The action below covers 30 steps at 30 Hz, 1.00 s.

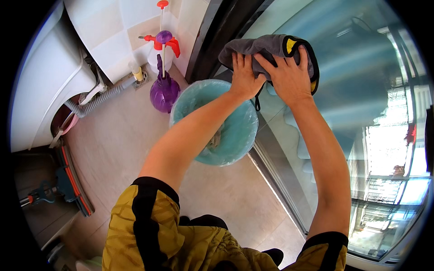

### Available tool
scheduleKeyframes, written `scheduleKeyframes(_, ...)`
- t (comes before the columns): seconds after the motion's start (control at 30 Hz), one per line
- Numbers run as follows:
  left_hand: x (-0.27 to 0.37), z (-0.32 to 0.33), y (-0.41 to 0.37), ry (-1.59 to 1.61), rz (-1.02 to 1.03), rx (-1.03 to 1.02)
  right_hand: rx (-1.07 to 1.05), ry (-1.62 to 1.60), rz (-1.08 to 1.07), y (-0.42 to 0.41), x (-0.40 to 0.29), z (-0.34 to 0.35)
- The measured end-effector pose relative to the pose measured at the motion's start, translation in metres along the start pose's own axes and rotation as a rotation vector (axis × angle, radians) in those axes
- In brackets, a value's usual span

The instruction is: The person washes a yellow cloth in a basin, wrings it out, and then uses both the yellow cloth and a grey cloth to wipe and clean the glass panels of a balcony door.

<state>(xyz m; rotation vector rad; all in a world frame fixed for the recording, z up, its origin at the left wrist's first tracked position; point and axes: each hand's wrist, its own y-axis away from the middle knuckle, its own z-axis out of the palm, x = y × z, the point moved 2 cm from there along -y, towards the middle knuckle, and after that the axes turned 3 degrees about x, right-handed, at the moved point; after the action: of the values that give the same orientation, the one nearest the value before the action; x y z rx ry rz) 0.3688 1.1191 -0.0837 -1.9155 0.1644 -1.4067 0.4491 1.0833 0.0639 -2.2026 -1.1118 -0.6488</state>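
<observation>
A grey microfibre cloth [262,45] with black edging and a yellow underside lies folded against the glass door panel [339,101]. My left hand [247,79] grips its lower left part, the fingers over the fabric. Just beside it, my right hand [290,79] holds the right part with its fingers spread, close to a turned-up corner showing yellow. A black hanging loop dangles below the cloth. Under my left forearm stands a turquoise bin [234,135] lined with a clear plastic bag; crumpled waste lies inside, partly hidden by the arm.
Left of the bin stand a purple toilet brush holder [165,93] and a spray bottle with a red head [159,45]. A grey drain hose [108,96] runs from a white fixture [51,78] to a floor drain. A squeegee mop [69,183] is at left; the door track [281,183] crosses the floor.
</observation>
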Motion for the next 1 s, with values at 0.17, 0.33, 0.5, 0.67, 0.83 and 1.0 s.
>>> scheduleKeyframes(0.17,0.011,-0.024,0.017,-0.103,-0.294,-0.209,-0.065,-0.06,-0.074,-0.003,-0.016,0.018)
scheduleKeyframes(0.33,0.041,-0.075,0.063,-0.607,0.017,-0.525,-0.047,-0.009,-0.065,0.003,-0.016,0.025)
scheduleKeyframes(0.5,0.018,-0.127,0.097,-0.876,0.046,-0.661,-0.208,-0.032,-0.047,0.001,-0.031,0.029)
scheduleKeyframes(0.67,0.031,-0.181,0.114,-0.788,0.089,-0.462,-0.222,-0.024,-0.061,0.002,-0.033,0.029)
scheduleKeyframes(0.83,0.046,-0.228,0.134,-0.678,-0.271,-0.173,-0.102,-0.051,-0.083,0.007,-0.033,0.036)
scheduleKeyframes(1.0,0.013,-0.237,0.16,-0.061,-1.05,-0.211,-0.174,-0.031,-0.114,0.003,-0.039,0.039)
